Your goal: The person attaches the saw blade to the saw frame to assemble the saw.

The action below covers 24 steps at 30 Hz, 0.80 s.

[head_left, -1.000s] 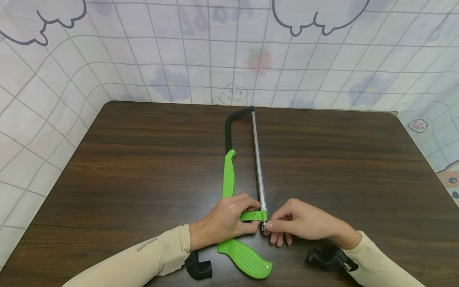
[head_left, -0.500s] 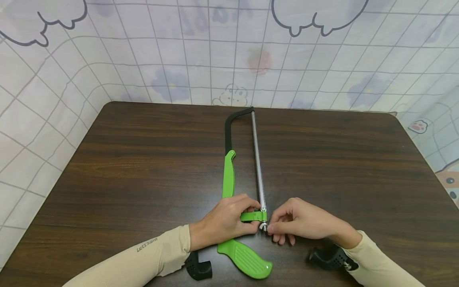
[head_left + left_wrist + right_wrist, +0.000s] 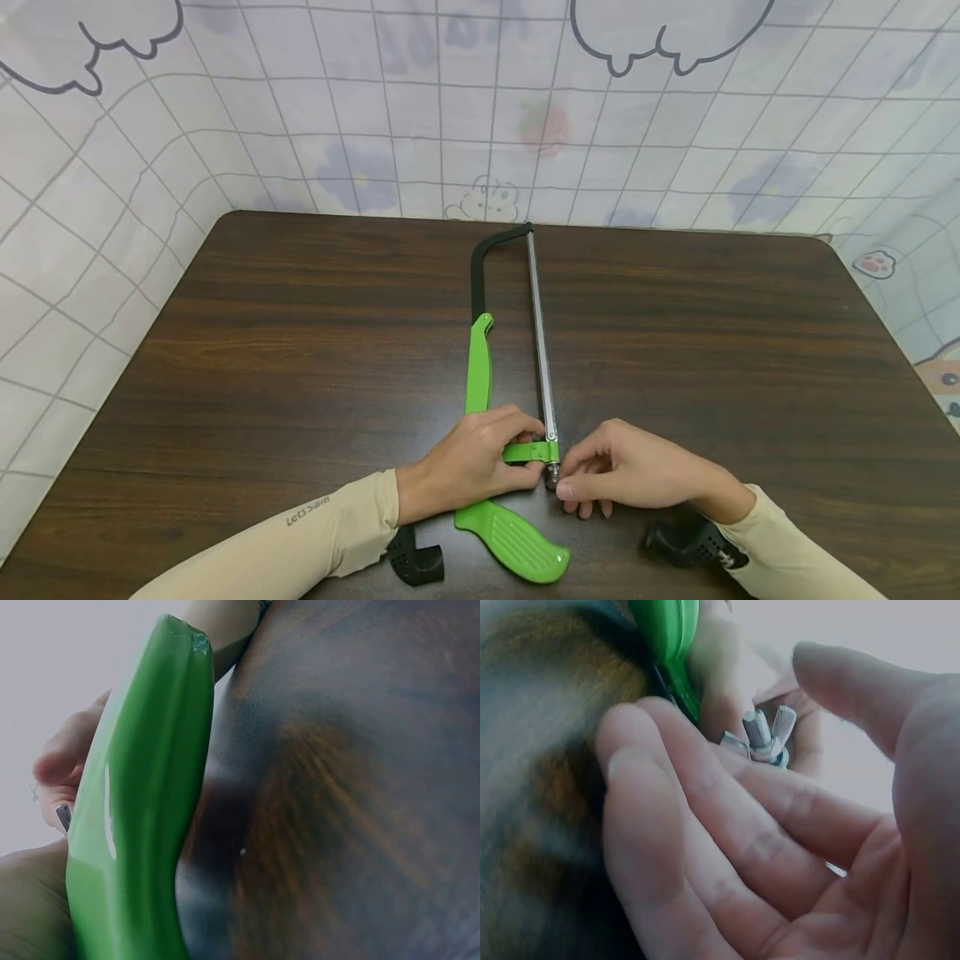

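Note:
A hacksaw (image 3: pixel 478 367) with a green-and-black frame lies on the table, its silver blade (image 3: pixel 540 342) on the right. My left hand (image 3: pixel 476 454) reaches over the frame and pinches the green front bracket (image 3: pixel 528 452) between thumb and fingers. At the bracket's near end sits a metal wing nut (image 3: pixel 782 724) on a threaded bolt (image 3: pixel 757 731). Beside it is my right hand (image 3: pixel 630 462), fingers loosely bent. In the right wrist view the thumb (image 3: pixel 855 690) stands apart from the nut, while the index finger passes close by. The green handle (image 3: pixel 142 787) fills much of the left wrist view.
The dark wood-grain table (image 3: pixel 300 333) extends to both sides of the saw. A pale gridded curtain (image 3: pixel 360 108) stands behind it. Black wrist devices (image 3: pixel 416 562) are worn under both wrists.
The wing nut has turned: its wings pointed sideways half a second ago and now look narrow. My right hand has shifted slightly at the nut. The left hand and saw stay put.

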Each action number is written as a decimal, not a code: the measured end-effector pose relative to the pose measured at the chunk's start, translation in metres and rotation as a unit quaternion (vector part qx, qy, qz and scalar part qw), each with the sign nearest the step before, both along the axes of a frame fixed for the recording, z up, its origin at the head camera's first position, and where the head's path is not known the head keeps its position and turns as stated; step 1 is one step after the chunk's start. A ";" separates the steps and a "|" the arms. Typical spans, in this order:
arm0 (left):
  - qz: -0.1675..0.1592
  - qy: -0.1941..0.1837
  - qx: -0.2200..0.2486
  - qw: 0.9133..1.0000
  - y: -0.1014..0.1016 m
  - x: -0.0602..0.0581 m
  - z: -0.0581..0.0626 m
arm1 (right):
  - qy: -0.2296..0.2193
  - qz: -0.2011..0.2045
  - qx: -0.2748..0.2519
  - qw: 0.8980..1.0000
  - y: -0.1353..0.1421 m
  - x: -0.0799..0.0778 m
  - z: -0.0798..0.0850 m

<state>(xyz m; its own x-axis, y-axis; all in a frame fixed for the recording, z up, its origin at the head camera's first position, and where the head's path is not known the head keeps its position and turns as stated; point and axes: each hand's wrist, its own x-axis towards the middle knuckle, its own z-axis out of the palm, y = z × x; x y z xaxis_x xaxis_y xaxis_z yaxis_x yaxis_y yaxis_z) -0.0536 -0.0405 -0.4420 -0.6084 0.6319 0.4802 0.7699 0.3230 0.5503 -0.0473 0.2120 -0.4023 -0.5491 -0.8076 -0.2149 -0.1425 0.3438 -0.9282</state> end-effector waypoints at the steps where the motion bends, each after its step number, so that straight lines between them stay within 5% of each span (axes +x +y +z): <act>1: -0.001 -0.002 -0.001 1.000 0.000 0.000 0.000 | 0.002 -0.003 0.001 1.000 -0.001 0.000 0.000; 24: 0.002 0.001 -0.011 1.000 0.000 0.000 0.000 | -0.010 -0.008 -0.024 1.000 0.002 -0.002 0.000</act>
<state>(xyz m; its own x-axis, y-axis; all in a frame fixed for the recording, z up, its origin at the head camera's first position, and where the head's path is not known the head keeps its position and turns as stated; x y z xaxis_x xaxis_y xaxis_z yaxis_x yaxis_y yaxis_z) -0.0533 -0.0407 -0.4423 -0.6095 0.6402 0.4675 0.7698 0.3371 0.5420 -0.0497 0.2143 -0.4022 -0.5583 -0.8085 -0.1861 -0.1191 0.3001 -0.9464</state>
